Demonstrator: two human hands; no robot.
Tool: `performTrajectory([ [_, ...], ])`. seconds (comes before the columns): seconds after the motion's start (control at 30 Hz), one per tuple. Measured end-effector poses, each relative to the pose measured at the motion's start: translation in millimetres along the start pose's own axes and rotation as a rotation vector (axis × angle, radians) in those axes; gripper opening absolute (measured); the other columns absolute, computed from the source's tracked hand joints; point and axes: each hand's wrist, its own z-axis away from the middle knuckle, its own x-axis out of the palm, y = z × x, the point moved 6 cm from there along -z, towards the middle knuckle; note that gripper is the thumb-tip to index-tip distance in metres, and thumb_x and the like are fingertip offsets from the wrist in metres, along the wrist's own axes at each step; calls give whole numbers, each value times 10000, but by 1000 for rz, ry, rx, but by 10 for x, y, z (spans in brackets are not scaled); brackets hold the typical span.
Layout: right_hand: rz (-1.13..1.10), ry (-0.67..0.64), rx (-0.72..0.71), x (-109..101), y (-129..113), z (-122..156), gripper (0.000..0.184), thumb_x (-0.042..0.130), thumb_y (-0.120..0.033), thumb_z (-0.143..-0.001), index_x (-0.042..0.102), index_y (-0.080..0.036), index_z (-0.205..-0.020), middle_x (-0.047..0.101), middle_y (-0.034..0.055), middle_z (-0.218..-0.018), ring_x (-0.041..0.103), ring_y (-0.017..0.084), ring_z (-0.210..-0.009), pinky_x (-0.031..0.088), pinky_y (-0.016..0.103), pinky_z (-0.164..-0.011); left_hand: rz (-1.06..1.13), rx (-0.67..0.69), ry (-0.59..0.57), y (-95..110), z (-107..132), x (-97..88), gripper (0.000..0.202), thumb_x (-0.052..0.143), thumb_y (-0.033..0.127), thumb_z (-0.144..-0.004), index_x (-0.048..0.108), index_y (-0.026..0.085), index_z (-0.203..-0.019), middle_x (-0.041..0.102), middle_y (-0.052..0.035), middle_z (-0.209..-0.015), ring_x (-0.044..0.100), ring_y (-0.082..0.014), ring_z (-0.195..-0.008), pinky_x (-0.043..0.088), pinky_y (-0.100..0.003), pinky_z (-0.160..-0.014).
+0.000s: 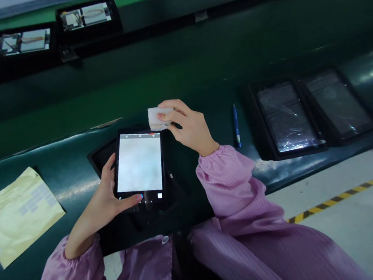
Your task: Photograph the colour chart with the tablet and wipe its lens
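My left hand [108, 194] grips a small black tablet [139, 166] by its left edge, thumb lying across the bottom of the lit white screen. My right hand [187, 124] pinches a folded white cloth [157, 118] at the tablet's top right corner. The tablet hovers over a black tray [99, 158] on the dark green bench [174, 75]. Both sleeves are pink.
A blue pen [236, 124] lies on the bench right of my right hand. Two black trays with dark tablets [285, 116] [338, 102] sit further right. A yellow paper sheet [16, 213] lies at the left. Two opened devices in trays [24, 41] [86, 16] rest on the far belt.
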Motion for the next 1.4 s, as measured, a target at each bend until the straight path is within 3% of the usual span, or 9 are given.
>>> performTrajectory([
  [0.23,47,-96,49,24,-23,-19,236,437,-71,-1031,585,-235,-1114,609,26,-1316,629,144,-860,528,261,-625,-38,-32,-2,82,16,37,1415,931,452,-605,5,246,-1655,323,-207,-1655,333,-422,-1543,341,-586,-1240],
  [0.57,39,-31,-2,1,-35,-18,249,450,-33,-1008,566,-231,-1105,621,24,-1287,634,142,-863,501,251,-590,-108,-7,-5,13,15,32,1416,930,450,-652,-47,299,-1665,341,-181,-1641,368,-405,-1528,309,-590,-1248],
  [0.77,64,-68,30,8,-32,-29,256,431,-37,-1009,584,-229,-1078,639,31,-1270,627,143,-835,499,260,-592,-87,-19,-56,-12,32,4,1429,951,487,-645,-60,396,-1651,354,-143,-1647,324,-402,-1550,285,-632,-1241],
  [0.93,47,-14,-8,-8,-41,-26,227,447,-44,-990,560,-232,-1052,637,27,-1259,623,140,-805,456,245,-547,-104,-51,-76,28,54,9,1450,952,487,-646,-85,380,-1654,225,-156,-1715,250,-420,-1581,306,-622,-1238],
  [1.1,47,-51,30,12,-19,-21,239,460,-51,-969,558,-234,-1087,637,36,-1267,632,151,-826,471,257,-567,-59,1,-94,12,34,18,1456,952,435,-658,-105,349,-1656,302,-172,-1678,361,-407,-1535,315,-606,-1242],
  [1.2,55,-30,16,-5,-26,-21,228,472,-48,-964,539,-235,-1076,637,30,-1257,629,145,-797,454,256,-543,-79,19,-102,-16,22,6,1466,957,433,-653,-109,351,-1654,270,-154,-1696,336,-382,-1553,290,-579,-1263],
  [1.4,26,-89,114,47,113,11,385,580,-153,-925,462,-239,-1281,553,98,-1368,648,192,-808,509,288,-516,-100,-3,-107,-1,21,18,1489,955,441,-634,-121,335,-1657,254,-161,-1701,302,-402,-1566,252,-597,-1272],
])
